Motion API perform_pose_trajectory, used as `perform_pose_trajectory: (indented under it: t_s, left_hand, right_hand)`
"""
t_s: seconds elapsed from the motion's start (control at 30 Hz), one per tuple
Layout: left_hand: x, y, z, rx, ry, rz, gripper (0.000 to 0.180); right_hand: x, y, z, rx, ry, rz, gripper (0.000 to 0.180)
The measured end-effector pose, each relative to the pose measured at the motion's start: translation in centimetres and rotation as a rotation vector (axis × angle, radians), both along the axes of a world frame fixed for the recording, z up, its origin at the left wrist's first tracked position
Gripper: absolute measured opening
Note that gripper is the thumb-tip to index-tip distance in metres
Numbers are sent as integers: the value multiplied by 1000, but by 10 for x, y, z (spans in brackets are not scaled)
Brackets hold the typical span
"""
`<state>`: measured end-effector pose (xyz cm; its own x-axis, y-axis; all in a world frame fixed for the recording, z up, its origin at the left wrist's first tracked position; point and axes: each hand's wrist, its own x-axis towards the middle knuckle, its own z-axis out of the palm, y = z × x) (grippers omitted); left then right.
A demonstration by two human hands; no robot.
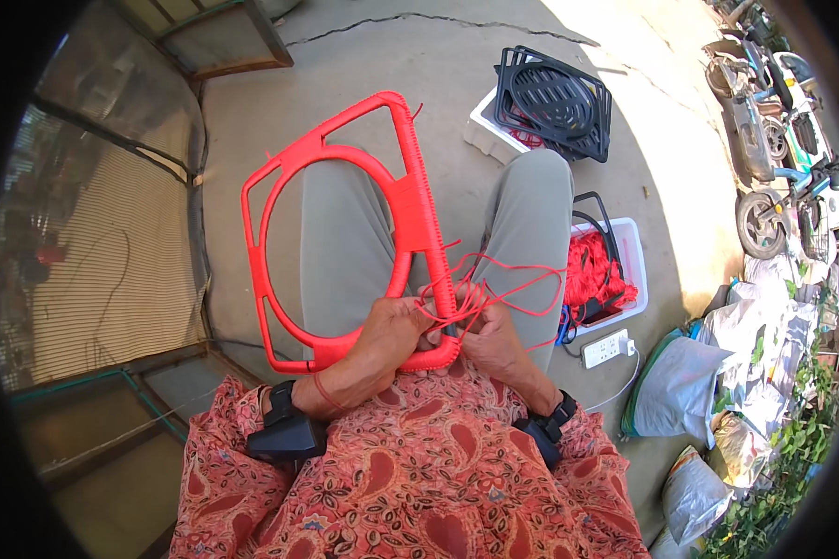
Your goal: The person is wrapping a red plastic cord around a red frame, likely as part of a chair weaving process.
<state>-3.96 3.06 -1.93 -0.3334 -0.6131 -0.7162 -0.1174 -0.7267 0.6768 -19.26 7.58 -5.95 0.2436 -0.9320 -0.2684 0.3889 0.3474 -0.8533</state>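
Observation:
A red cord-wrapped frame (418, 210), roughly rectangular with a big ring inside, rests across my lap. Near its lower right corner, a short dark stretch of the bar shows bare between the red windings. Inside the frame, my left hand (389, 334) is closed by that bar, its fingertips pinching loops of red cord (520, 291). Just outside the same bar, my right hand (496, 347) is closed with cord at its fingers. Loose loops spread over my right thigh. Some fingertips of both hands are hidden by the bar and cord.
Dark unwrapped frames (552, 104) lie stacked on a white foam box (494, 138) ahead. To my right, a white bin (636, 265) holds a heap of red cord (595, 270), beside a white power strip (608, 348). Filled sacks (685, 384) and parked bikes (763, 224) line the right side.

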Motion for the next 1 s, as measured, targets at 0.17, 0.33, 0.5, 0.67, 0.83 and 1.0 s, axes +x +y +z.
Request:
perform_pose_trajectory:
  t_s: [0.17,0.33,0.5,0.67,0.83,1.0]
  left_hand:
    - [-2,0,-1,-12,27,29,19]
    - [-9,3,2,0,52,178,18]
    - [-6,1,1,18,109,129,21]
    - [-10,0,5,36,64,163,21]
    - [-12,-1,7,46,58,215,22]
    - [-11,-3,7,118,49,250,23]
  right_hand:
    - [5,1,-12,-159,50,-91,38]
    - [5,2,-19,-59,-57,-66,38]
    - [6,1,-16,10,-151,-55,37]
    - [8,1,-9,64,-203,-96,36]
    - [7,1,-8,92,-175,-87,32]
    - [8,0,-9,77,-211,-69,29]
